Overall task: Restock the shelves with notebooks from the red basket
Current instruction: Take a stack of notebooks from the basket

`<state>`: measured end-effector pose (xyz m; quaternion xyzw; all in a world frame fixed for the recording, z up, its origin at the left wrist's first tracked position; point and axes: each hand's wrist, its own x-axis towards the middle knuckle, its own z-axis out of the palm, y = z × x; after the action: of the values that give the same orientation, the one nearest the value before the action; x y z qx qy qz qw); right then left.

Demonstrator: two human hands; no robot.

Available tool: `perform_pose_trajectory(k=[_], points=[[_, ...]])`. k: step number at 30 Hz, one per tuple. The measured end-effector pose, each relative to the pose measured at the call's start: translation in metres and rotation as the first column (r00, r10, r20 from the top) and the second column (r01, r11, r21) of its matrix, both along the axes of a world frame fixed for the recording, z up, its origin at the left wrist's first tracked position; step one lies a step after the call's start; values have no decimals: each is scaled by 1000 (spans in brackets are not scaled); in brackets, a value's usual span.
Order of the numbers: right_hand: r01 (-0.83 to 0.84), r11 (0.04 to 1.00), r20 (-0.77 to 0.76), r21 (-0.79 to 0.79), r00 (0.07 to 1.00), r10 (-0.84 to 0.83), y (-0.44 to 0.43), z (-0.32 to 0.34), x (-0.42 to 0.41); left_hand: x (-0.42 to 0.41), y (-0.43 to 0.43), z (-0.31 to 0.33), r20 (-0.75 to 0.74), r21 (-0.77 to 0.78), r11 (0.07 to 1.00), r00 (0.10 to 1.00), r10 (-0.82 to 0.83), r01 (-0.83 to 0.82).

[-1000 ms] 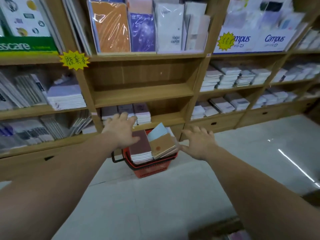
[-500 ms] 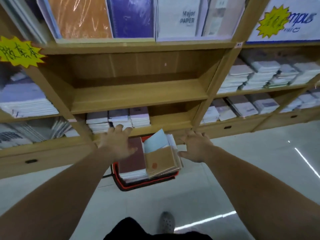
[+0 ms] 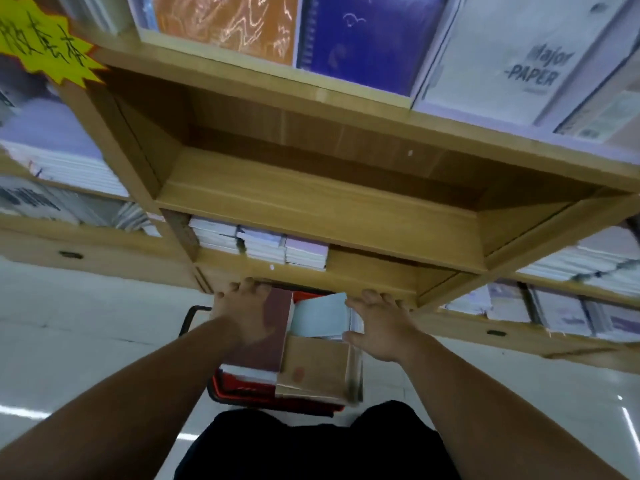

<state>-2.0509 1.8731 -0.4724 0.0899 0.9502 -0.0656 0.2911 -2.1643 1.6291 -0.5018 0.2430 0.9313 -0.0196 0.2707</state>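
Note:
The red basket [image 3: 242,386] stands on the floor against the shelf unit, packed with notebooks. A maroon notebook stack [image 3: 266,344] fills its left side; a tan notebook [image 3: 315,365] and a light blue one [image 3: 320,315] lie on the right. My left hand [image 3: 246,311] rests flat over the far left part of the maroon stack, fingers straight. Over the basket's right side is my right hand [image 3: 381,325], fingers spread, thumb by the tan notebook's edge. Neither hand grips anything. The basket's far rim is hidden.
The wooden shelf [image 3: 311,202] directly above the basket is bare. The lower shelf holds three short stacks of pale notebooks [image 3: 259,242] at its left. Large wrapped pads [image 3: 363,32] stand on the top shelf. Neighbouring bays hold more stacks. My dark-trousered legs [image 3: 311,445] are near the basket.
I have stepped closer and bent over the basket. Both hands have come down from above it onto the notebooks; the left now lies on the maroon stack.

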Motion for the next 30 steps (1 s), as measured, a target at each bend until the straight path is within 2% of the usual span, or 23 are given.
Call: perform_pose_trajectory(k=[4,9,14,19,22,26,30], points=[[-144,988,80,-54,986,148,34,-31,-41,-3,15,-20,53,-14,980,978,200,-200],[-324,934,148,-154,926,346,88,-67,-89,27,55,-42,45,-131,870,873,485,-476],[-410,857,139,-311,872,468,103,-77,-110,100,107,-48,15,-168,799,809,587,-577],[-583,767,143,-268,763,630,95,-96,-89,166,130,-46,40,-119,639,639,768,-760],[-670,701,195,-245,674,713,92,-120,-68,202,131,-65,78,-70,497,492,867,-865],[-688,690,219,-225,654,724,81,-171,-52,233,127,-125,177,8,323,319,931,-946],[-680,681,227,-271,642,732,64,-239,-50,249,132,-203,221,1,260,253,942,-966]])
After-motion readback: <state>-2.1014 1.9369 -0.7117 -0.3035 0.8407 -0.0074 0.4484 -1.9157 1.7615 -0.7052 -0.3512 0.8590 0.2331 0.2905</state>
